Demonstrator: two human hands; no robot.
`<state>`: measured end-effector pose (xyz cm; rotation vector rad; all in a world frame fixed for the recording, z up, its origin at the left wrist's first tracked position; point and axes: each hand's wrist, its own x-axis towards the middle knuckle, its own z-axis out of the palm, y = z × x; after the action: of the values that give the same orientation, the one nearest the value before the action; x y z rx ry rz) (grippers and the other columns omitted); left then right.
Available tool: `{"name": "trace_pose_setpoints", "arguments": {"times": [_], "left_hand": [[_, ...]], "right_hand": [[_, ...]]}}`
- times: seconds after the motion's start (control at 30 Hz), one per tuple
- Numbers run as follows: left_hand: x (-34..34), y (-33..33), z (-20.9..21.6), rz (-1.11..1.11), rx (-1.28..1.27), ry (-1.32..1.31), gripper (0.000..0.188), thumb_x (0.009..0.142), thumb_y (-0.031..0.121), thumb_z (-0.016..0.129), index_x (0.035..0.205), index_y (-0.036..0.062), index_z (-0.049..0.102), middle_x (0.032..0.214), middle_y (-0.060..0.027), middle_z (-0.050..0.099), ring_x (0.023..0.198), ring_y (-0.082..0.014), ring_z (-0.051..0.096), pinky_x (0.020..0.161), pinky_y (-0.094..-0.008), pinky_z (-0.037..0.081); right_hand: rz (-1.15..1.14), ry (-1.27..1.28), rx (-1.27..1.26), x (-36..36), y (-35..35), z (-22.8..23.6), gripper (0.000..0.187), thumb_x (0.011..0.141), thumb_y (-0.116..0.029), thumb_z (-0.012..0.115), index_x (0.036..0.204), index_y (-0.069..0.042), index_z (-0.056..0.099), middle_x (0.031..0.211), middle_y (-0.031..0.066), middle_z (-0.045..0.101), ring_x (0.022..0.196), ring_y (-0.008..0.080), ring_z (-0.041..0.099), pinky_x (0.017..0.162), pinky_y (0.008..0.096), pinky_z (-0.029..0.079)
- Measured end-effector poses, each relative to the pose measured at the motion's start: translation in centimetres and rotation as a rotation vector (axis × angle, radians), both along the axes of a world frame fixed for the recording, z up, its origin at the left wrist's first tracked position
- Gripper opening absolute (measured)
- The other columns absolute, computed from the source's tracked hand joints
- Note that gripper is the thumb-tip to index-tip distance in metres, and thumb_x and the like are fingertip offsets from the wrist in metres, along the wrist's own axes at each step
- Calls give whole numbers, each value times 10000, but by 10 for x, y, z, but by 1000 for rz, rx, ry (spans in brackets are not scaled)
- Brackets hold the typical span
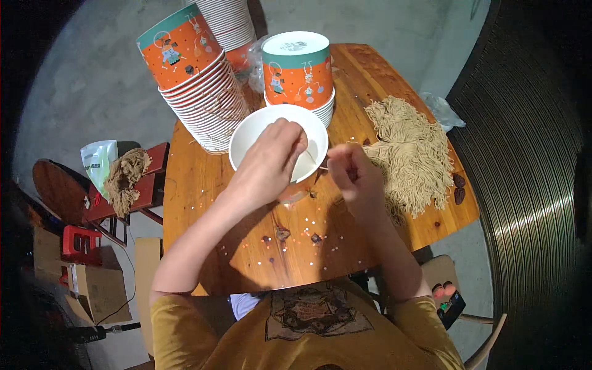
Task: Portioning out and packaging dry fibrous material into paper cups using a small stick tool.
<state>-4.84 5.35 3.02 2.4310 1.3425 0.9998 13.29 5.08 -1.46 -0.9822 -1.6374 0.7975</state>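
Observation:
A white paper bucket (317, 131) stands on the table with its round mouth toward me. Over its opening is my left hand (274, 151), fingers closed in a pinch. My right hand (354, 176), also closed, is just outside the bucket's right rim. A thin string (323, 167) runs between the two hands across that rim, pinched at both sides; its ends are hidden by my fingers. Beside my right hand lies a large heap of beige strings (410, 157).
Behind the bucket stand an upside-down orange bucket stack (296, 77) and a leaning stack (185, 68) draped with strings. Small white dots and dark spots mark the wooden table (370, 253). Left are a red bench (151, 176) with a string bundle (127, 176) and a cardboard box (105, 296).

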Motion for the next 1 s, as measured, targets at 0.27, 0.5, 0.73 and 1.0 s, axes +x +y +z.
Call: {"name": "trace_pose_setpoints", "arguments": {"times": [0.27,0.5,0.73,1.0], "left_hand": [[6,3,-2,-41,-415,-393,107,898,101,548,949,12,520,881,-49,523,784,-145,513,699,-267,423],[6,12,-5,-81,-874,-523,243,847,206,666,934,2,566,826,-19,562,747,-73,490,689,-223,424],[5,19,-12,-88,-766,-520,201,846,168,646,916,-4,571,798,-22,594,704,-71,517,622,-214,423],[12,23,-6,-84,-835,-665,140,836,89,579,943,-1,593,821,-14,607,678,-53,507,597,-193,404]], "right_hand": [[229,38,-31,-3,26,-11,142,868,-163,608,885,-24,583,666,16,548,569,58,428,528,243,395],[325,287,-325,-6,24,2,166,886,-173,588,914,-10,582,721,-41,546,660,23,458,593,195,381],[374,192,-364,12,31,9,164,890,-188,596,958,-48,544,712,-57,488,624,28,433,585,183,374],[569,-117,-112,21,43,51,146,876,-182,600,915,-48,557,726,-19,515,629,48,458,554,217,390]]}}
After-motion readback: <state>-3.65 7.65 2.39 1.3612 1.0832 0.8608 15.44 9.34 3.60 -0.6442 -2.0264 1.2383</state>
